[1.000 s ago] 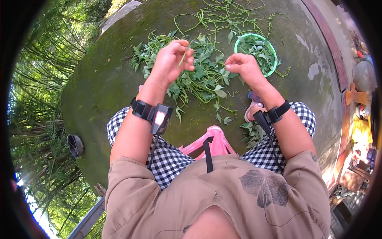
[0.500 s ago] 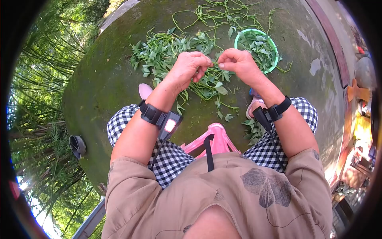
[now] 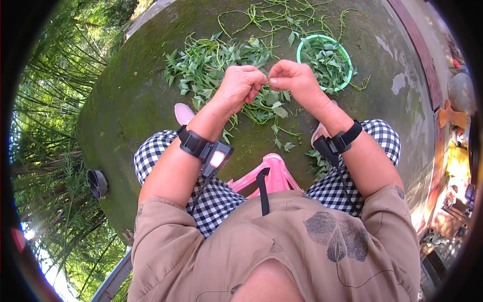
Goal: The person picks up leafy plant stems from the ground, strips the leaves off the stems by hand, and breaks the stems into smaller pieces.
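Observation:
My left hand (image 3: 240, 85) is closed in a pinch, its fingertips meeting those of my right hand (image 3: 296, 81) above the greens. Between the two pinches is a thin green stem, mostly hidden by the fingers. Under and beyond my left hand spreads a pile of leafy green vines (image 3: 201, 63), some trailing toward my feet. Right of my right hand stands a light green basket (image 3: 348, 63) holding picked leaves (image 3: 324, 58).
Bare stems (image 3: 282, 20) lie tangled beyond the pile. Several loose leaves (image 3: 319, 166) are by my right foot. A pink plastic stool (image 3: 274, 171) is beneath me, on mossy concrete (image 3: 126, 116). A dark pot (image 3: 96, 184) sits at the left edge, near bamboo.
My right hand has shifted slightly left, bringing its fingertips against those of my left hand. My left hand has barely moved, and the gap with green stem between them has closed.

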The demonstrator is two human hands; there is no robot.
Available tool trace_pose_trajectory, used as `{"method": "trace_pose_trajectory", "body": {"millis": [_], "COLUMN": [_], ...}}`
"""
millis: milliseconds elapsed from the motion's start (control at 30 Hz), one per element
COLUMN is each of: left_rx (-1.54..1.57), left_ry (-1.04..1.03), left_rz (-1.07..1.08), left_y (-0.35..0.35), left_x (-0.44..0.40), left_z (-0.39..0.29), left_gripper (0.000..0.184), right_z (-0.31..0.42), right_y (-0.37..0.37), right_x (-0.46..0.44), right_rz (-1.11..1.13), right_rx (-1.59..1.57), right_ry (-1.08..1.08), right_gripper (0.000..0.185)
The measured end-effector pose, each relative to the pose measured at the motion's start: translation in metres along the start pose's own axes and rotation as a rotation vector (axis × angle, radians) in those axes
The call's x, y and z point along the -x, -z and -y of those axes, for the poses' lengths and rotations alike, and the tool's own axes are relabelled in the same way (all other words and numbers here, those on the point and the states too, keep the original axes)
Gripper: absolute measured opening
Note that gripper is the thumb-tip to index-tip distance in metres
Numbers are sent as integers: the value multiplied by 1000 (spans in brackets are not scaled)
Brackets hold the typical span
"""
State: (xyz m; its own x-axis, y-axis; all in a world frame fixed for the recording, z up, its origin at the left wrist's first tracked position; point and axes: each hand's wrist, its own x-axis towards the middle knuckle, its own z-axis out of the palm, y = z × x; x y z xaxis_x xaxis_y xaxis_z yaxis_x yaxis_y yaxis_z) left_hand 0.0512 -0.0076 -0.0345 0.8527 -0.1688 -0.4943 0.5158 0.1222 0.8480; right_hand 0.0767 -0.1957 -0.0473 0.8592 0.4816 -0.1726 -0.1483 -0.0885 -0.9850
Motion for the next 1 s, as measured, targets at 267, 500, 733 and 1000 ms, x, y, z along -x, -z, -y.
{"method": "trace_pose_trajectory", "body": {"millis": [267,500,733,1000], "left_rx": [-25,-137,317,500], "left_ry": [81,179,348,295], "left_rz": [-170,-256,91,147], "left_y": [6,26,26,15], "left_x": [-5,-13,-6,-13], "left_z": [17,56,56,50], "left_gripper": [10,12,33,41], "right_z": [16,16,-8,0], "right_y": [22,72,143,26], "right_x": [-3,2,9,17], "right_rz": [-169,-489,-1027,-103], "right_rx": [-148,-150,107,429], "right_ry": [-38,-28,-96,251], "right_gripper": [4,6,39,16]}}
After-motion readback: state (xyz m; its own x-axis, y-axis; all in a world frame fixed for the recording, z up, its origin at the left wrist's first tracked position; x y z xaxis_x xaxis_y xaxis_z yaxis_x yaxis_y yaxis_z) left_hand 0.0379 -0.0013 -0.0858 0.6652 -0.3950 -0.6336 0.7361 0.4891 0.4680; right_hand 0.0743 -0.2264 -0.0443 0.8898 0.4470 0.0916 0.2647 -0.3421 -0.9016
